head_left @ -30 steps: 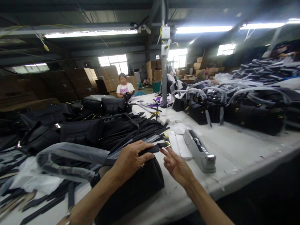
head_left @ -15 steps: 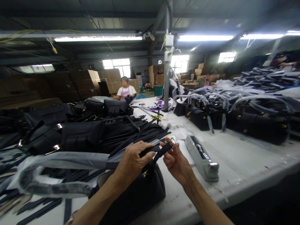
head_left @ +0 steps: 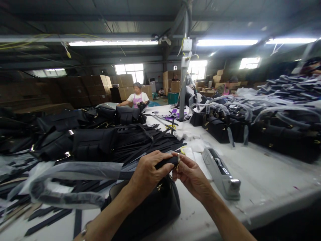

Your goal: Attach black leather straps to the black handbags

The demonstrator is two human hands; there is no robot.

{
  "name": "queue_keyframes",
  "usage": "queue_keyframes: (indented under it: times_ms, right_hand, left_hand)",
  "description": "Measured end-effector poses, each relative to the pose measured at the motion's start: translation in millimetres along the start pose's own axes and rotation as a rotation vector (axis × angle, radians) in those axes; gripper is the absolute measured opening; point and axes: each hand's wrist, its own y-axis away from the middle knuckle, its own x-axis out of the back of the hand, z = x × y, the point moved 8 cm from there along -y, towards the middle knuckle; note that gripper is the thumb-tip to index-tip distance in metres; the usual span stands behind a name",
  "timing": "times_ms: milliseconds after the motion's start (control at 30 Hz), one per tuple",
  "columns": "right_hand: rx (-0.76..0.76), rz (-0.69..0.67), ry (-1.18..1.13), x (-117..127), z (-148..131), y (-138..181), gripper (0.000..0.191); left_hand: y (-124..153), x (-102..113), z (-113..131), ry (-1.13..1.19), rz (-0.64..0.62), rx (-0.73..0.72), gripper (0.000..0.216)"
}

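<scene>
A black handbag (head_left: 160, 207) stands on the table in front of me, partly hidden by my forearms. Above it my left hand (head_left: 150, 169) pinches a black strap (head_left: 164, 161) between thumb and fingers. My right hand (head_left: 192, 174) is closed at the strap's end, its fingers on a gold-coloured buckle (head_left: 178, 158). How the strap runs through the buckle is hidden by my fingertips. To the left lies the bag's looped handle (head_left: 62, 203), wrapped in clear plastic.
A grey tape dispenser (head_left: 223, 175) stands right of my right hand. Many loose black straps (head_left: 135, 140) and black bags (head_left: 94, 142) lie to the left. Finished-looking bags (head_left: 278, 134) with wrapped handles line the right. A metal post (head_left: 183, 90) rises behind; a person (head_left: 137, 97) works across the table.
My right hand has drawn in against my left, and the strap end that curved between them is now mostly covered by fingers. The buckle has turned. The whole view has shifted slightly.
</scene>
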Motion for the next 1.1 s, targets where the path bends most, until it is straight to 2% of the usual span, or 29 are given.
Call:
queue_keyframes:
  times_ms: [233,400,533,700,867,1000,1100]
  right_hand:
    - [-0.010,-0.036,0.073,-11,0,0,0.034]
    - [0.118,-0.005,0.174,-21,-10,3,0.022]
    - [0.192,0.045,0.326,-23,-12,10,0.025]
    - [0.110,0.042,0.307,-21,-6,9,0.030]
    - [-0.002,0.050,0.261,-27,-7,5,0.038]
    - [0.026,0.128,0.327,-29,-13,7,0.037]
    - [0.039,0.134,0.396,-33,-12,11,0.034]
  left_hand:
    - [6,14,1,0.029,-0.042,-0.030,0.026]
    - [9,21,0,0.011,-0.089,-0.079,0.027]
    - [12,22,0,-0.054,-0.111,-0.119,0.030]
    - [14,18,-1,-0.186,-0.137,-0.181,0.028]
    - [18,16,8,-0.433,-0.096,-0.328,0.025]
    - [20,16,12,-0.432,-0.083,-0.371,0.025]
    - [20,14,10,-0.392,-0.087,-0.370,0.026]
